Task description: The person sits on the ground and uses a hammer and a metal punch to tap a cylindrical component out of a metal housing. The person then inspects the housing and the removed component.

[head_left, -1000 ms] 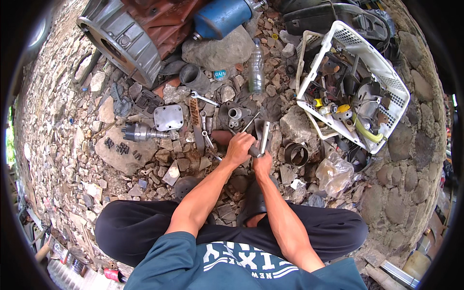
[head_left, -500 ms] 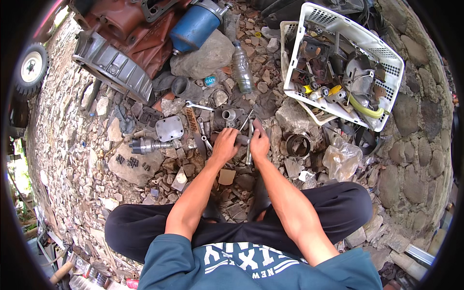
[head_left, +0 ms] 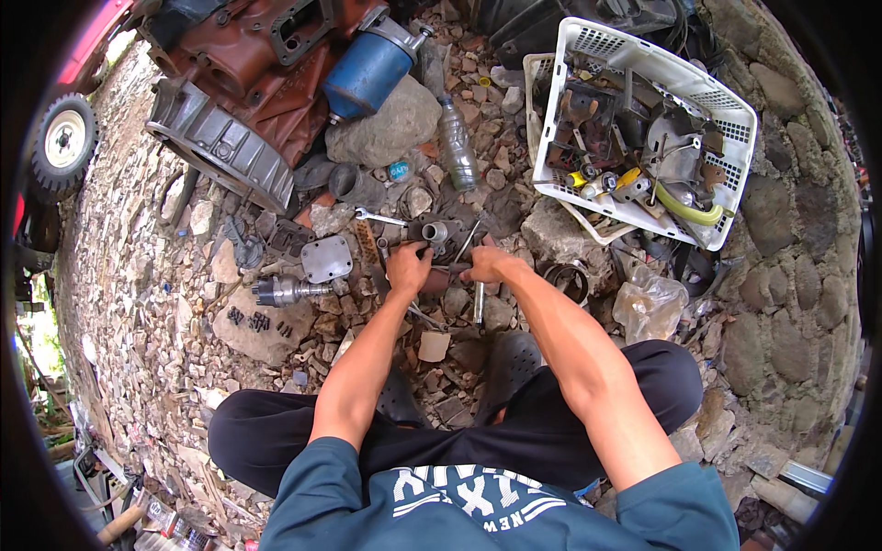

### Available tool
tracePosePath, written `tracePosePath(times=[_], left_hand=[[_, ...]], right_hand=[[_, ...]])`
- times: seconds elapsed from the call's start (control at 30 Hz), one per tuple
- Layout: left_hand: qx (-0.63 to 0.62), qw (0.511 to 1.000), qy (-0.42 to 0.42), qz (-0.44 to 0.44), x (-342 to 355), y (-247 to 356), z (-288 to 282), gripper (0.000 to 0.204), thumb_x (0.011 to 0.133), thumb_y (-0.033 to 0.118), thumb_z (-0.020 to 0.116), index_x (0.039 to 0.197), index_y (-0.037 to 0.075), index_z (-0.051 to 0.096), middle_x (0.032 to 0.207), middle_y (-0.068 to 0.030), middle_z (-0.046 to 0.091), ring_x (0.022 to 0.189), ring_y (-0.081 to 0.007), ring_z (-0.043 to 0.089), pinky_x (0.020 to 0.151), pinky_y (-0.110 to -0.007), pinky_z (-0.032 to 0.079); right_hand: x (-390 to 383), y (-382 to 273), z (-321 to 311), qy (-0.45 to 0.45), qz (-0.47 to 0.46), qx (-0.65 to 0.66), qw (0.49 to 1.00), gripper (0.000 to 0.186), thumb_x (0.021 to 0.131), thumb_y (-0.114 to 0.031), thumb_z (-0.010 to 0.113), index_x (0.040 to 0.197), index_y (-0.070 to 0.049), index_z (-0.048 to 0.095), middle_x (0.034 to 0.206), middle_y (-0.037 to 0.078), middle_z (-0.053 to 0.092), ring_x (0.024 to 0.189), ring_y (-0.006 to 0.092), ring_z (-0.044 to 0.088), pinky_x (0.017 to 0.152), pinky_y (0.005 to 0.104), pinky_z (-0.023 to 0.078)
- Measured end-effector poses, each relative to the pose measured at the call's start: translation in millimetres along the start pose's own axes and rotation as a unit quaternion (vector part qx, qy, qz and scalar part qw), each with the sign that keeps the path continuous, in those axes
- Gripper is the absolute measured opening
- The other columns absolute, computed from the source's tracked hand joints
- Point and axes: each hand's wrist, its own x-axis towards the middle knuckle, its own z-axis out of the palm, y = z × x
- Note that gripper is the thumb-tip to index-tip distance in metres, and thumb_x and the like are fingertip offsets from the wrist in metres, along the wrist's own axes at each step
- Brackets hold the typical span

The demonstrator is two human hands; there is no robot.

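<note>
In front of me on the stones lies a dark, greasy metal housing (head_left: 439, 233) with a short round pipe stub on top. My left hand (head_left: 409, 268) is closed on its left side, thumb towards the stub. My right hand (head_left: 493, 264) is closed at its lower right edge, fingertips bent inward; what sits under them is partly hidden. A thin metal rod (head_left: 469, 236) leans beside the housing. Just below my right hand stands a shiny bar-shaped tool (head_left: 479, 303), untouched. An open-ended wrench (head_left: 380, 217) lies beyond my left hand, and another wrench (head_left: 427, 319) below it.
Left are a flat metal cover (head_left: 327, 260), a gear-ended shaft (head_left: 289, 291) and small dark bolts (head_left: 260, 321) on a stone. A plastic bottle (head_left: 457, 147), a blue canister (head_left: 369, 73) and a reddish engine block (head_left: 266, 64) lie beyond. A white crate (head_left: 749, 138) of parts stands right.
My hands have moved apart: the left one shifted left onto the housing's side, and the right one turned inward, off the shiny bar. A wrench below my left hand has shifted. The view moved slightly.
</note>
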Motion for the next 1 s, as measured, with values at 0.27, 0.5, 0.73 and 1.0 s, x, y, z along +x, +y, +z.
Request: tracePosePath(times=[0.27,0.5,0.73,1.0], left_hand=[[0.053,0.994,0.097,0.004,-5.8,7.8,24.9,0.026,0.087,0.028,0.069,0.103,0.009,0.075,0.11,-0.0115,0.07,0.105,-0.0336,0.062,0.093,-0.047,0.041],[0.062,0.99,0.122,0.029,-7.6,6.5,37.7,0.022,0.088,0.024,0.067,0.097,0.005,0.074,0.106,-0.0094,0.069,0.103,-0.0306,0.06,0.09,-0.044,0.04],[0.164,0.968,0.171,0.086,-6.8,-0.1,43.0,0.023,0.088,0.025,0.061,0.096,0.005,0.068,0.105,-0.0077,0.057,0.104,-0.0271,0.05,0.085,-0.043,0.038],[0.25,0.956,0.129,0.082,-3.5,-1.7,41.0,0.028,0.088,0.022,0.059,0.103,-0.001,0.064,0.107,-0.0117,0.057,0.105,-0.0299,0.052,0.088,-0.043,0.041]], right_hand=[[-40.7,21.8,-94.2,-0.062,0.115,-0.064,0.989,0.049,0.088,-0.044,0.066,0.1,0.003,0.072,0.095,0.018,0.072,0.091,0.0337,0.069,0.077,0.0441,0.054],[-54.8,30.1,-149.0,-0.04,0.149,-0.07,0.986,0.045,0.089,-0.045,0.061,0.09,-0.001,0.072,0.087,0.01,0.071,0.083,0.0291,0.067,0.073,0.0437,0.053],[-47.5,8.2,-161.8,0.0,0.106,-0.054,0.993,0.047,0.089,-0.045,0.058,0.089,0.0,0.074,0.085,0.012,0.073,0.083,0.0281,0.07,0.076,0.0423,0.054],[-32.4,-39.1,-128.2,0.015,0.051,-0.034,0.998,0.049,0.094,-0.04,0.052,0.108,0.003,0.069,0.105,0.019,0.071,0.101,0.0334,0.068,0.088,0.0428,0.053]])
